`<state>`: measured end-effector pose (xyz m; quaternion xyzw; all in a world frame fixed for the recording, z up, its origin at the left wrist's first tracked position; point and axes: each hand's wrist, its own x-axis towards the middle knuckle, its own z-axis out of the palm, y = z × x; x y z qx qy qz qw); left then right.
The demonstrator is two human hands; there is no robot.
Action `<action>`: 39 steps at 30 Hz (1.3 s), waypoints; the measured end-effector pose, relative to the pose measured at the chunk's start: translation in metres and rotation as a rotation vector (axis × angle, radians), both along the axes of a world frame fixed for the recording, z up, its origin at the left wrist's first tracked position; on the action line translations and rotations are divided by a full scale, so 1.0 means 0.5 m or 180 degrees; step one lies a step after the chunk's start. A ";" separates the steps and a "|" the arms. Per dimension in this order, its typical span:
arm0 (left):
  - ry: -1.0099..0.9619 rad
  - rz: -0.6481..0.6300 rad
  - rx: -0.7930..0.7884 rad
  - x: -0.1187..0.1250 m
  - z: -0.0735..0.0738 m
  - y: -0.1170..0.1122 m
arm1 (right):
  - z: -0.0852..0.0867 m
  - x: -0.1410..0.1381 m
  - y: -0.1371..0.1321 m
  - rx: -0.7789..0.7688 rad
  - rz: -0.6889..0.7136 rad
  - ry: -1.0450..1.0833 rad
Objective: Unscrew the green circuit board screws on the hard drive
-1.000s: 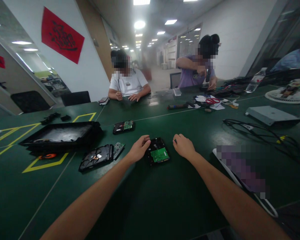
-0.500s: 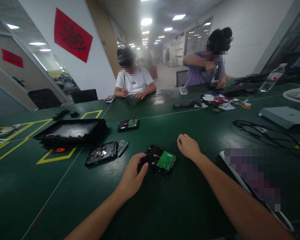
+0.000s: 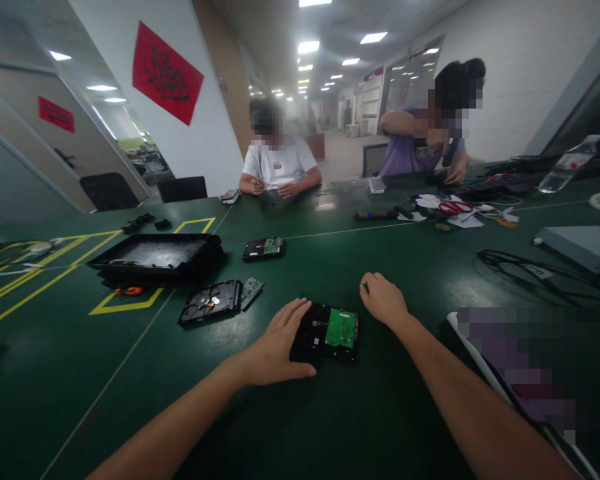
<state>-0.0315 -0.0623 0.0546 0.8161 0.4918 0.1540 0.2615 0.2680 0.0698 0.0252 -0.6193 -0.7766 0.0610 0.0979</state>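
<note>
Just below the frame's centre, the drive [image 3: 322,333] on the counter [image 3: 360,427] looks stiff and fairly heavy, its green board [image 3: 341,328] fragile, so edges suit best; the left hand [image 3: 276,343] spreads around its left end, the right hand [image 3: 383,298] curls apart, contents unclear.

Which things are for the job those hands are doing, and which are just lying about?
Probably the job:
- hard drive with green circuit board, at the left hand
- perhaps the loose circuit board

Seemingly just lying about:
- clear plastic bottle
- black cable
- flat grey box
</note>
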 end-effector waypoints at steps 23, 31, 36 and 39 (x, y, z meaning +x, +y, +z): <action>-0.0436 0.1678 0.0498 0.053 -0.057 0.005 | 0.001 -0.005 -0.002 -0.0073 0.0011 0.0040; -0.0833 0.1463 0.0405 0.024 -0.079 0.009 | -0.008 -0.009 -0.006 0.0042 -0.0013 0.0031; -0.0829 0.1476 0.0446 0.019 -0.086 0.011 | -0.007 -0.008 -0.010 0.0061 -0.0015 0.0072; -0.0853 0.1487 0.0474 0.020 -0.083 0.009 | -0.005 -0.009 -0.014 0.0021 -0.0016 0.0086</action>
